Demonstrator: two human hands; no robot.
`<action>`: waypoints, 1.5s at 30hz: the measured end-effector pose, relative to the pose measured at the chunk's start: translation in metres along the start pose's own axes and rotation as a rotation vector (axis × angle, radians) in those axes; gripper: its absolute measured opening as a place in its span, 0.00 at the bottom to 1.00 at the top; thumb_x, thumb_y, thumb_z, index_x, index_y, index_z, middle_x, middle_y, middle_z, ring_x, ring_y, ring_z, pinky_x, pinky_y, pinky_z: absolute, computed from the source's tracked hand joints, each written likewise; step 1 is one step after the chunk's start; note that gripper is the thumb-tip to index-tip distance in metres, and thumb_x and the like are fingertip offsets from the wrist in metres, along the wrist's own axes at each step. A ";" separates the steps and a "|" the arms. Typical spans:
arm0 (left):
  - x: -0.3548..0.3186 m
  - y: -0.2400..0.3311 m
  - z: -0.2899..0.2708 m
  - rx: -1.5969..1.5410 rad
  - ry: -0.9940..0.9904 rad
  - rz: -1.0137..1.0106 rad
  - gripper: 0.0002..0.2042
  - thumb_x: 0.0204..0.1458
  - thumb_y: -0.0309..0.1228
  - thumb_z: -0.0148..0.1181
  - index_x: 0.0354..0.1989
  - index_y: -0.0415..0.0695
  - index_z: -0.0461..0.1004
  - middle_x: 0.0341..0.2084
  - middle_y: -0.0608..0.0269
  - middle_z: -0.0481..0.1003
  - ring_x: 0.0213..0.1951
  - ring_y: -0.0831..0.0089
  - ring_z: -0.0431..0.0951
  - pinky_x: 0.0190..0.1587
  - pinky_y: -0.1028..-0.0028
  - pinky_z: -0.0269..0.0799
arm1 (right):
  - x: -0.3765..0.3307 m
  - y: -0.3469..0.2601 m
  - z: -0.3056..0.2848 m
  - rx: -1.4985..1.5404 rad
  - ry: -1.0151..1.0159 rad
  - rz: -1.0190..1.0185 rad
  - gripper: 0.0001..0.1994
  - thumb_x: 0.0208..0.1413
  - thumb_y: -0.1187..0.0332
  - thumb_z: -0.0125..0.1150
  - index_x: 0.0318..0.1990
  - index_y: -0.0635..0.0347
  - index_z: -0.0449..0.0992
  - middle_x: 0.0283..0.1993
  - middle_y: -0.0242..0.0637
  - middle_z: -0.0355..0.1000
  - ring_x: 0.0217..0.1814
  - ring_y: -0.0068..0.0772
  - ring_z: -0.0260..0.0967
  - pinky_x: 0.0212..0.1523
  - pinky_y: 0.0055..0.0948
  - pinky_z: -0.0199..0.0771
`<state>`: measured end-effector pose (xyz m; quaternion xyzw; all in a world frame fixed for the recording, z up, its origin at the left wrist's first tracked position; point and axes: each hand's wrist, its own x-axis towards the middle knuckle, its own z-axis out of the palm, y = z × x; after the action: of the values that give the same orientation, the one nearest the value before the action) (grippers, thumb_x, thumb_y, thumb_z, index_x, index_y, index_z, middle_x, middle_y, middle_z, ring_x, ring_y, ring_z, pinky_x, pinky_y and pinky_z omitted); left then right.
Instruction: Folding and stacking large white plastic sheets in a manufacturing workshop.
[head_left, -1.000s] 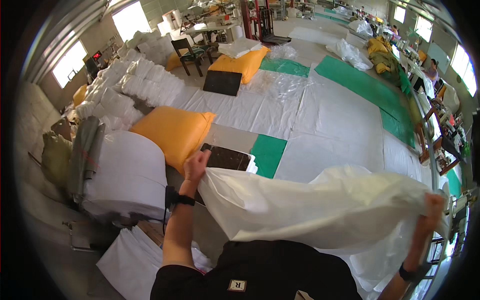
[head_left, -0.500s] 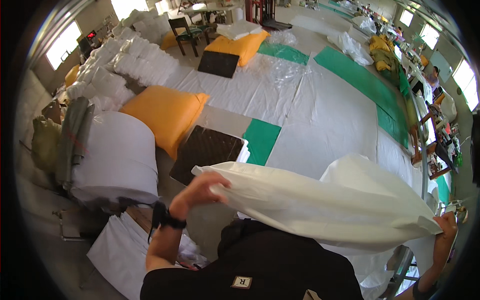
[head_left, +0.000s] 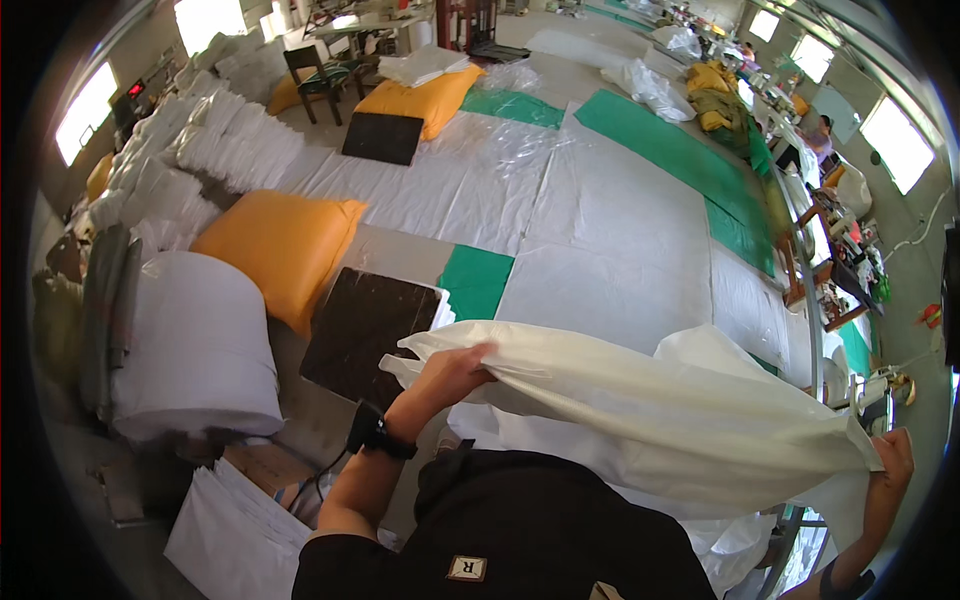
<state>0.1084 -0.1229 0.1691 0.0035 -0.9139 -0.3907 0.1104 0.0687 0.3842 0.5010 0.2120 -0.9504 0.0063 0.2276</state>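
Fingers (head_left: 481, 353) of the left hand (head_left: 448, 378) and the right hand (head_left: 892, 456) pinch opposite ends of a white sheet (head_left: 640, 400), which hangs in front of a black shirt (head_left: 540, 530), with a dark board (head_left: 365, 325) beyond the left hand and an orange sack (head_left: 280, 245) farther off.

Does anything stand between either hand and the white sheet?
Nothing visible does: the left hand grips the white sheet near its left end, and the right hand holds its right end. The dark board shows beyond the sheet's left end, not in between.
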 end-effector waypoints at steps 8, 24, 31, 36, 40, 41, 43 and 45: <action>0.061 0.016 -0.088 0.144 0.073 0.378 0.09 0.41 0.30 0.65 0.25 0.44 0.69 0.25 0.60 0.68 0.30 0.58 0.71 0.33 0.64 0.67 | -0.027 0.028 -0.004 0.136 0.014 0.240 0.08 0.35 0.75 0.63 0.27 0.68 0.76 0.26 0.39 0.63 0.29 0.36 0.63 0.30 0.31 0.60; 0.311 0.069 -0.334 0.734 1.059 0.637 0.09 0.53 0.26 0.46 0.40 0.37 0.70 0.35 0.46 0.72 0.38 0.54 0.73 0.39 0.60 0.68 | 0.291 0.183 0.173 -0.473 0.784 0.361 0.07 0.53 0.67 0.50 0.35 0.52 0.76 0.25 0.42 0.71 0.26 0.47 0.71 0.30 0.43 0.72; 0.148 0.142 -0.396 0.624 1.591 0.235 0.23 0.48 0.21 0.49 0.57 0.39 0.66 0.40 0.53 0.77 0.36 0.63 0.79 0.41 0.71 0.75 | 0.224 0.056 0.025 0.158 1.314 0.593 0.15 0.54 0.62 0.51 0.43 0.62 0.75 0.47 0.49 0.73 0.50 0.41 0.71 0.51 0.37 0.70; 0.095 -0.082 -0.206 0.897 0.006 -0.204 0.15 0.44 0.26 0.53 0.40 0.52 0.80 0.37 0.56 0.78 0.48 0.59 0.73 0.53 0.60 0.65 | 0.075 0.051 0.354 0.306 -0.014 -0.256 0.17 0.51 0.78 0.48 0.44 0.49 0.78 0.46 0.32 0.76 0.55 0.36 0.68 0.64 0.42 0.53; 0.013 -0.112 -0.175 0.949 0.231 0.109 0.08 0.46 0.27 0.50 0.29 0.48 0.78 0.31 0.55 0.76 0.38 0.58 0.74 0.50 0.55 0.63 | -0.006 0.006 0.352 0.483 -0.174 -0.048 0.15 0.43 0.79 0.51 0.35 0.50 0.81 0.39 0.33 0.77 0.47 0.38 0.72 0.61 0.43 0.59; -0.008 -0.134 -0.168 1.074 0.237 0.029 0.06 0.46 0.28 0.51 0.25 0.47 0.76 0.27 0.57 0.74 0.36 0.59 0.72 0.49 0.58 0.62 | -0.020 0.011 0.359 0.391 -0.104 -0.023 0.15 0.42 0.79 0.51 0.34 0.50 0.81 0.38 0.31 0.77 0.48 0.37 0.71 0.61 0.47 0.57; -0.044 -0.153 -0.140 1.162 0.164 -0.030 0.06 0.48 0.30 0.51 0.23 0.46 0.73 0.27 0.57 0.71 0.37 0.59 0.70 0.48 0.57 0.61 | -0.062 0.027 0.379 0.287 -0.055 0.020 0.14 0.41 0.79 0.52 0.33 0.50 0.81 0.38 0.28 0.77 0.49 0.37 0.71 0.61 0.50 0.56; -0.110 -0.185 -0.115 1.171 0.244 -0.040 0.07 0.48 0.32 0.52 0.26 0.45 0.75 0.29 0.56 0.71 0.40 0.56 0.68 0.54 0.52 0.56 | -0.125 0.040 0.405 0.107 0.050 0.079 0.09 0.43 0.74 0.55 0.30 0.49 0.81 0.36 0.28 0.77 0.52 0.39 0.67 0.62 0.54 0.51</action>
<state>0.2245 -0.3232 0.0927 0.1257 -0.9577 0.1792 0.1870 -0.0208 0.4264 0.0865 0.1858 -0.9504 0.0713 0.2390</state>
